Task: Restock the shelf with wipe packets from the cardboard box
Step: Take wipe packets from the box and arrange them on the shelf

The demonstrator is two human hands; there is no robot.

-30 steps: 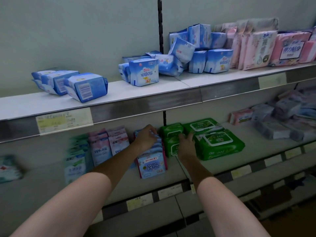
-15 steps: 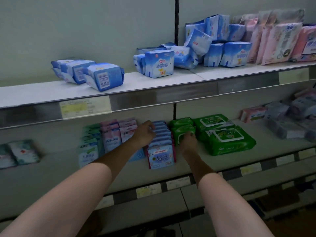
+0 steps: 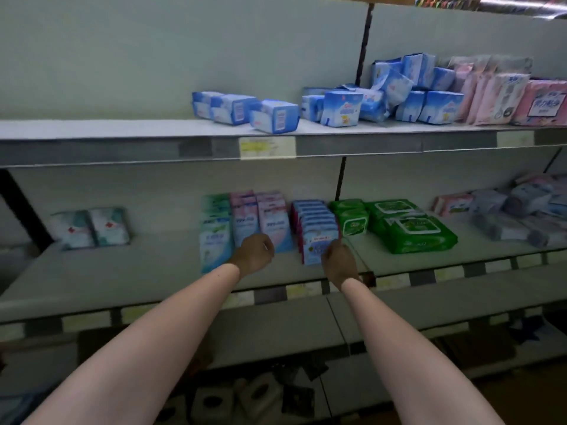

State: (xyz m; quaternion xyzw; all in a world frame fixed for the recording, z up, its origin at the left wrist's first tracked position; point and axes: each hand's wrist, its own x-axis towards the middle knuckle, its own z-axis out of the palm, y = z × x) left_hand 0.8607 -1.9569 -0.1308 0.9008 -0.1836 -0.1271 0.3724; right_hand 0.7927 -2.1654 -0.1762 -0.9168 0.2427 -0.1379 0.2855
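A row of small blue wipe packets (image 3: 316, 228) stands upright on the middle shelf (image 3: 138, 274), the front one facing me. My left hand (image 3: 254, 253) hovers in front of the pink packets (image 3: 271, 219), just left of that row, fingers loosely curled and holding nothing. My right hand (image 3: 337, 262) is at the lower right corner of the front blue packet, fingers loosely bent; I cannot tell whether it touches the packet. Green wipe packs (image 3: 352, 220) stand right of the row. The cardboard box is out of view.
Teal packets (image 3: 214, 231) stand left of the pink ones, and two white packs (image 3: 89, 228) farther left. Larger green packs (image 3: 414, 230) lie to the right. The upper shelf (image 3: 122, 130) carries blue packs (image 3: 273, 119) and pink bags (image 3: 497, 96). Lower shelves hold dark items.
Both hands have drawn back from the top of the blue packet row toward the shelf's front edge. The view has swung left and pulled away from the shelves.
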